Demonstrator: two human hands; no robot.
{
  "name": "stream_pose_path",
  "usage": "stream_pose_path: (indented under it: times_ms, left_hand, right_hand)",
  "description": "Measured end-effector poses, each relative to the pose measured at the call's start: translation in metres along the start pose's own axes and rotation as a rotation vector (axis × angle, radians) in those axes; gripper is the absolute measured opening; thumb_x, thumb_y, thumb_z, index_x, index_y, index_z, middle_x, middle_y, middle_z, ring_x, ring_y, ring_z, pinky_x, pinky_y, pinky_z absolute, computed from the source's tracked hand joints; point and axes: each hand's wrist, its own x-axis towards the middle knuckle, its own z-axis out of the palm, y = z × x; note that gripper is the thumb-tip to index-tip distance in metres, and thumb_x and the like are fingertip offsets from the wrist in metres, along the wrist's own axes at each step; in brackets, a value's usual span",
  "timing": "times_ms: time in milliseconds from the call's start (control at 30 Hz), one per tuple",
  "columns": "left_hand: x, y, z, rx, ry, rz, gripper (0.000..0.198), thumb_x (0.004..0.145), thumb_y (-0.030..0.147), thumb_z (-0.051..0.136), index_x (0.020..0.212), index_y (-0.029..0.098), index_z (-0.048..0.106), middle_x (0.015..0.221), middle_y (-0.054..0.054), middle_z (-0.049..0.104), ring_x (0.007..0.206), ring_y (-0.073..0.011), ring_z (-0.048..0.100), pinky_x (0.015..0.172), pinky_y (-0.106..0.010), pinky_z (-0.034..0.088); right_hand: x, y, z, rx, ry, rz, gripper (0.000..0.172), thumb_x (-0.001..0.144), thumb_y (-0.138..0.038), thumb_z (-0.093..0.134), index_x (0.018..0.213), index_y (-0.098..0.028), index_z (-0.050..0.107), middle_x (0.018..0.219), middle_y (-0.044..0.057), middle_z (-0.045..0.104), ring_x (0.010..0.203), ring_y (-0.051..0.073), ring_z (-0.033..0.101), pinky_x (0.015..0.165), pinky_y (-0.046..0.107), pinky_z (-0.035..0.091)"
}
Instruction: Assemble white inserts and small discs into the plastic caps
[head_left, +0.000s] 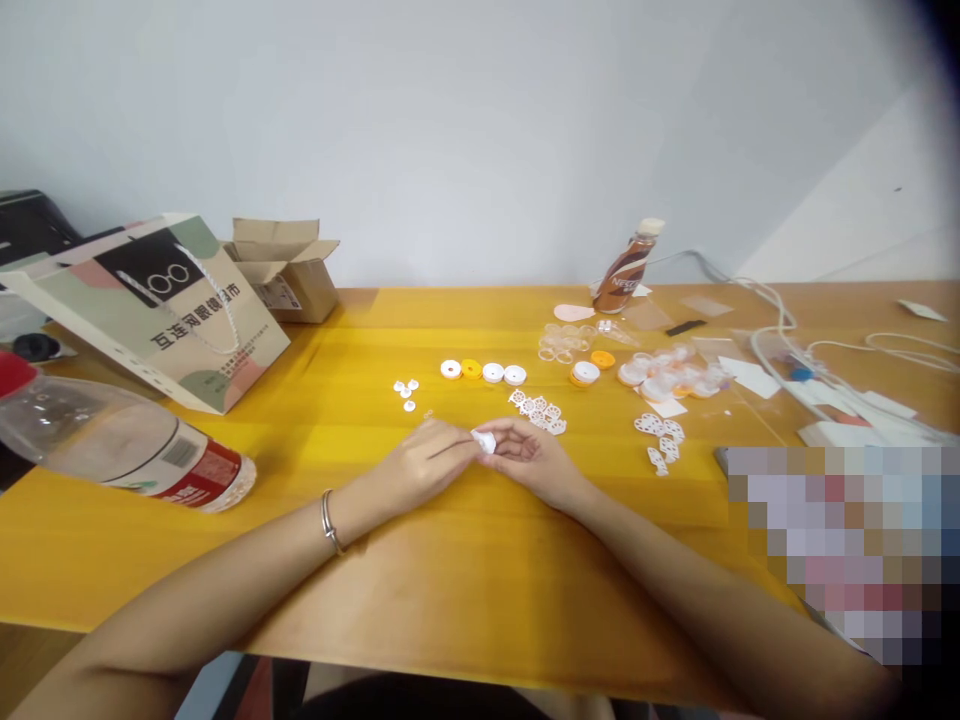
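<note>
My left hand (433, 458) and my right hand (531, 458) meet over the table's middle. Between their fingertips they pinch a small white plastic piece (486, 441); its exact shape is partly covered by the fingers. Beyond the hands, white and yellow round discs (493, 373) lie in a row. Several small white round parts with stubs (407, 390) sit to the left of them. Close to my right hand is a cluster of white openwork pieces (536, 408), and a second group of openwork pieces (661, 440) lies farther right.
A large plastic bottle (165, 450) leans in at left, before a paper bag (180, 320) and an open cardboard box (300, 285). Clear rings (566, 342), a pile of bagged parts (667, 375), a Nescafé bottle (626, 268) and white cables (772, 320) occupy the right. A pixelated area covers the lower right.
</note>
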Motion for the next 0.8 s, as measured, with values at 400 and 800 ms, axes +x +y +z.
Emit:
stream_pose_path:
  times_ms: [400, 800]
  left_hand:
    - [-0.0043, -0.0051, 0.0055, 0.086, 0.016, 0.073, 0.023, 0.086, 0.016, 0.04, 0.106, 0.019, 0.05, 0.091, -0.004, 0.061, 0.081, -0.0124, 0.051, 0.071, -0.027, 0.035]
    - [-0.0056, -0.0079, 0.0061, 0.097, 0.05, 0.077, 0.025, 0.082, 0.015, 0.046, 0.106, 0.021, 0.051, 0.095, -0.004, 0.061, 0.084, -0.0136, 0.052, 0.072, -0.029, 0.034]
  right_hand:
    - [-0.0005, -0.001, -0.0019, 0.03, -0.025, -0.004, 0.03, 0.064, -0.023, 0.066, 0.093, -0.021, 0.058, 0.084, 0.001, 0.06, 0.074, 0.011, 0.057, 0.076, 0.028, 0.046]
    - [-0.0003, 0.0, -0.003, 0.043, -0.033, -0.013, 0.029, 0.067, -0.022, 0.064, 0.095, -0.022, 0.057, 0.088, 0.001, 0.061, 0.079, 0.012, 0.057, 0.08, 0.029, 0.044]
